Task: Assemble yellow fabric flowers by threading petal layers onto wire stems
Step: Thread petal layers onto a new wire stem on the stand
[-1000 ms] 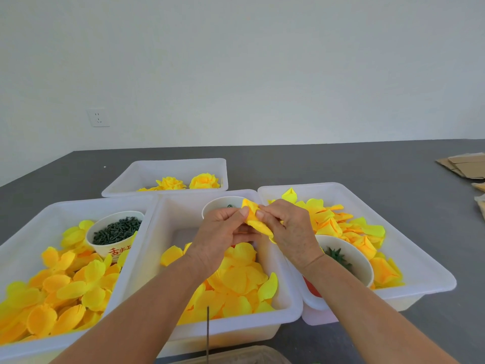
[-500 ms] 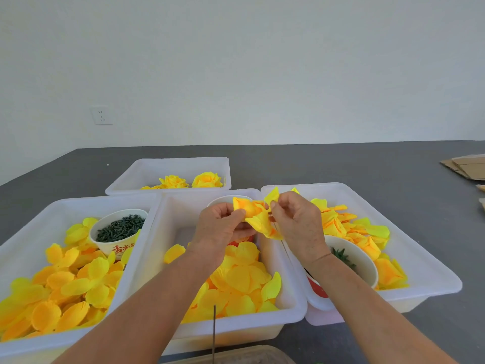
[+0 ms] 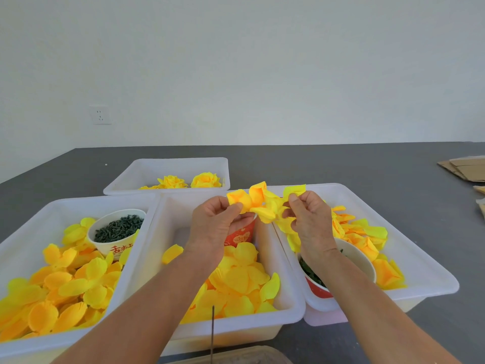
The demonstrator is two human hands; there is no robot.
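While left hand (image 3: 212,227) and right hand (image 3: 307,219) pinch petal layer (image 3: 262,206), red cup (image 3: 241,236) half hidden, wire stem (image 3: 212,329) cut off.

Left tray (image 3: 23,224) cut by frame edge; red cup (image 3: 240,236) half behind hands.
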